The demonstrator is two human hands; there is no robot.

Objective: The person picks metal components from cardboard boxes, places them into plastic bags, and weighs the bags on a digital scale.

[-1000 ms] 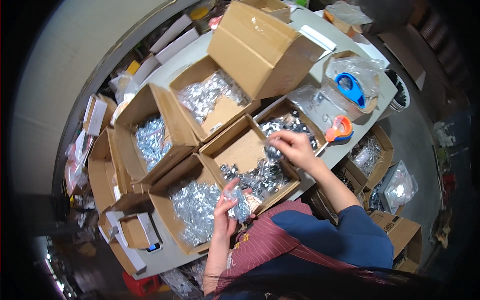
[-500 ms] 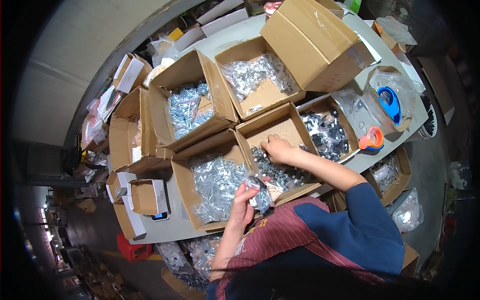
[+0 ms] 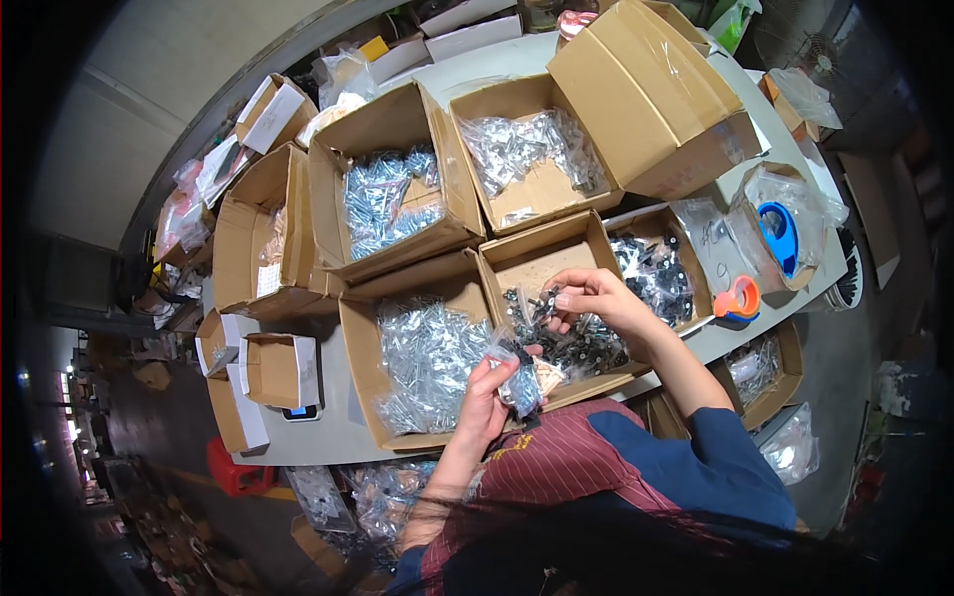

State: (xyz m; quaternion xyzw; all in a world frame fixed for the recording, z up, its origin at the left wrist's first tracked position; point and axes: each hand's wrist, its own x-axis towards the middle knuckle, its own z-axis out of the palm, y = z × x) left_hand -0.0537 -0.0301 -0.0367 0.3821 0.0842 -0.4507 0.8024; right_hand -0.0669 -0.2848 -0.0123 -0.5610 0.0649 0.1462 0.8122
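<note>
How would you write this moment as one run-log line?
left hand: holding clear plastic bag | right hand: pinching small dark parts over open cardboard box | left of box: bagged silver fasteners

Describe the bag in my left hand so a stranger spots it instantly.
Find the grey table bearing open cardboard boxes. Near the box of silvery metal parts, your left hand grips a small clear bag; it is held up, while the neighbouring bags lie in boxes.
</note>
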